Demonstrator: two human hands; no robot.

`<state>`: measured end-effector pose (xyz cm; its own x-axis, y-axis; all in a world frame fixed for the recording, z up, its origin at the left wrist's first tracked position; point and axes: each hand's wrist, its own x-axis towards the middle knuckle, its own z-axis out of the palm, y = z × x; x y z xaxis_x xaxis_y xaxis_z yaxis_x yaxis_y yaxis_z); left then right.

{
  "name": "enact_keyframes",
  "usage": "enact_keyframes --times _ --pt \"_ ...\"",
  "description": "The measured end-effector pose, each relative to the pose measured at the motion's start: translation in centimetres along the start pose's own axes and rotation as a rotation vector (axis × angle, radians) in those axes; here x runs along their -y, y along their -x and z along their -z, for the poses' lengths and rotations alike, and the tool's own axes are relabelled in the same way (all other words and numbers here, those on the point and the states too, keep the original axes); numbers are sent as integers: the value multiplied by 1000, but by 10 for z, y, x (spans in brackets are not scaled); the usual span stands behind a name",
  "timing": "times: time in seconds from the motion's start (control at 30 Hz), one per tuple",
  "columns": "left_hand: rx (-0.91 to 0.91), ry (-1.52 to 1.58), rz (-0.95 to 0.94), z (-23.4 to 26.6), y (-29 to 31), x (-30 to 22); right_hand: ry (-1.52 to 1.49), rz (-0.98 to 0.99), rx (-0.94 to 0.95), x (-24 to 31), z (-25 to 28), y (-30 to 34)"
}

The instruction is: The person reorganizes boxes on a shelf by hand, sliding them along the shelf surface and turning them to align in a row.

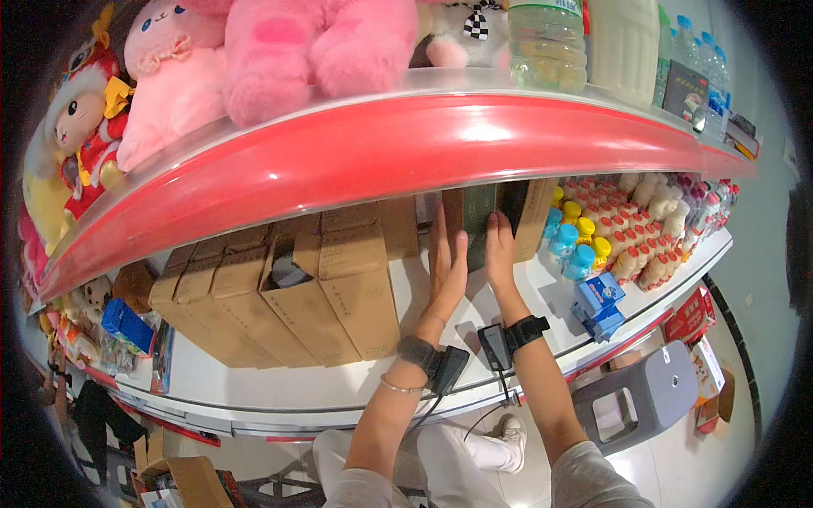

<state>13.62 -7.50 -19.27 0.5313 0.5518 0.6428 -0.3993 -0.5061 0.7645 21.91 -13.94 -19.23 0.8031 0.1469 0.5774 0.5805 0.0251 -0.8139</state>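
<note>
Inside the shelf, under the red overhang, stands a dark green box (479, 216) with a brown side. My left hand (449, 264) lies along its left side, fingers stretched out flat and thumb apart. On the right, my right hand (500, 245) has its fingers extended against the green box's right edge. Neither hand's fingers wrap round the box. To the left are several tall brown cardboard boxes (356, 292) in a row, one with a torn opening. Another brown box (535, 216) stands just right of my right hand. The far ends of the boxes are hidden by the overhang.
The red shelf edge (381, 148) hangs low over my hands, with pink plush toys (271, 59) and large bottles (546, 46) above it. Right of the boxes are small bottles (580, 262) and blue cartons (600, 300). A grey stool (660, 394) stands below on the right.
</note>
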Motion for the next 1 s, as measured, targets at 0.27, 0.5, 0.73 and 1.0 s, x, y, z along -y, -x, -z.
enact_keyframes --times 0.27,0.5,0.73,1.0 --pt "-33 -41 274 -4 2 36 71 41 61 -42 -6 -5" --pt "-157 -133 -29 -4 2 27 -429 -201 59 -17 -8 -6" --pt "-102 -235 -129 -6 2 0 -697 -377 -36 -4 -3 -4" --pt "-223 -310 51 -2 -1 4 -335 -122 150 -13 -6 0"
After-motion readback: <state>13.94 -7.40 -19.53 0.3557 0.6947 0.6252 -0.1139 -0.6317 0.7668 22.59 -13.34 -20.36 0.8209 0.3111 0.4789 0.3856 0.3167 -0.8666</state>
